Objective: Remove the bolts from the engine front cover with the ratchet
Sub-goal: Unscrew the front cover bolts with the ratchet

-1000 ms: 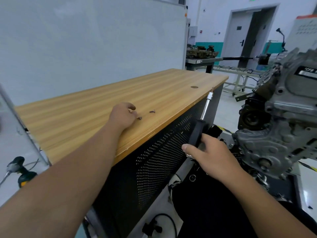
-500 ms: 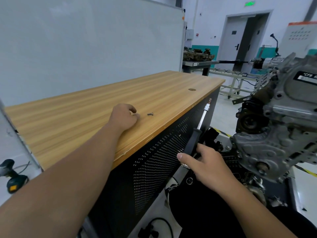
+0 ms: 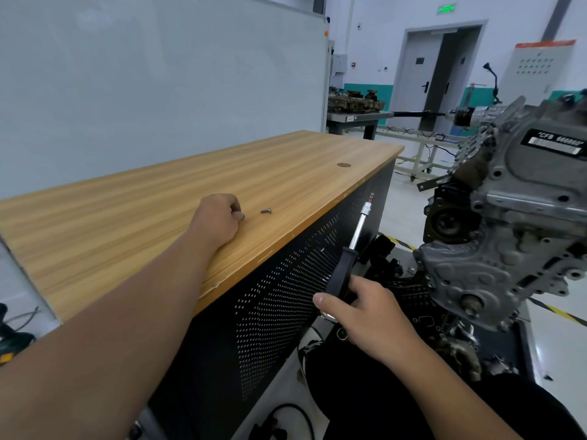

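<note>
- A wooden desk [image 3: 133, 223] with a perforated black front panel [image 3: 279, 296] stands left of the engine [image 3: 514, 223]; a whiteboard [image 3: 158, 74] rises behind.
- One loose bolt [image 3: 266, 211] lies on the desk, just beside the left hand [image 3: 219, 217], whose curled fingers pinch a second bolt [image 3: 240, 215].
- The right hand [image 3: 368, 315] has its grip clenched on the ratchet [image 3: 351, 252]: black handle, chrome shaft, held upright between desk and engine.
- The grey engine front cover [image 3: 482, 274] faces the desk; a plate above reads "CFB".

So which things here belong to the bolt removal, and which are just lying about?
Part of the job:
- ratchet, held in the right hand
- engine
- loose bolt on the wooden bench
- second bolt at the left hand

Just lying about:
- whiteboard
- far table of parts
- power drill on the floor
</note>
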Demonstrator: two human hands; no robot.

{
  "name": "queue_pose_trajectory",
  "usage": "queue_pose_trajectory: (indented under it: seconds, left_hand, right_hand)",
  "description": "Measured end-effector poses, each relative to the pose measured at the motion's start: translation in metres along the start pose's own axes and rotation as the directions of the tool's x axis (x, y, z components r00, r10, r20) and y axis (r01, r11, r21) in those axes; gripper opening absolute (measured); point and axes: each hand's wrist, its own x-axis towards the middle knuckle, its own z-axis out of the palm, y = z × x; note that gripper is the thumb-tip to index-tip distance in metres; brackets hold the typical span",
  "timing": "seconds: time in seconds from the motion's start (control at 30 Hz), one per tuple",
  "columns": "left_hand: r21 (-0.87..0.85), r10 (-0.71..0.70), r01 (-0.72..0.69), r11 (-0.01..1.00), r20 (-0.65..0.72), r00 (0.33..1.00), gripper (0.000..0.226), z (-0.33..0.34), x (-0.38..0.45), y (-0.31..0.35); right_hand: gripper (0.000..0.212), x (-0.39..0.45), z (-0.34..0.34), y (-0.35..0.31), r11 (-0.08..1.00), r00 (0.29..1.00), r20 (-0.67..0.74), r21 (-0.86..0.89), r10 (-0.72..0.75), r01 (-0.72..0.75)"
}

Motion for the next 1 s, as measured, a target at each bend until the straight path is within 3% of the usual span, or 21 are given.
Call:
queue_pose_trajectory:
  seconds: [0.4, 0.53, 0.63, 0.77, 0.87, 1.0]
  left_hand:
    - [0.024, -0.021, 0.022, 0.999, -0.013, 1.000, 0.005, 0.002, -0.002, 0.002]
    - [-0.097, 0.019, -0.037, 0.995, -0.175, 0.984, 0.015, 0.000, -0.009, 0.012]
    - [-0.267, 0.102, -0.140, 0.954, -0.151, 0.983, 0.024, 0.005, -0.020, 0.051]
    - [-0.596, 0.169, -0.092, 0.798, 0.075, 0.983, 0.025, 0.038, -0.045, 0.129]
    - [-0.808, 0.248, 0.097, 0.581, 0.289, 0.925, 0.017, 0.078, -0.065, 0.190]
    - [-0.888, 0.273, 0.348, 0.300, 0.429, 0.861, 0.021, 0.130, -0.084, 0.247]
  right_hand:
    - [0.037, -0.010, -0.006, 0.011, 0.997, 1.000, 0.015, 0.081, 0.006, -0.008]
    - [0.035, -0.016, -0.011, 0.014, 0.993, 1.000, 0.014, 0.116, 0.007, -0.009]
    - [0.023, -0.026, -0.026, 0.014, 0.977, 0.995, 0.093, 0.211, -0.027, 0.006]
    - [0.014, -0.036, -0.058, 0.021, 0.948, 0.980, 0.201, 0.310, 0.005, -0.069]
    - [0.012, -0.042, -0.077, 0.037, 0.928, 0.972, 0.210, 0.331, 0.102, -0.169]
    - [0.024, -0.053, -0.100, 0.068, 0.883, 0.953, 0.162, 0.364, 0.255, -0.298]
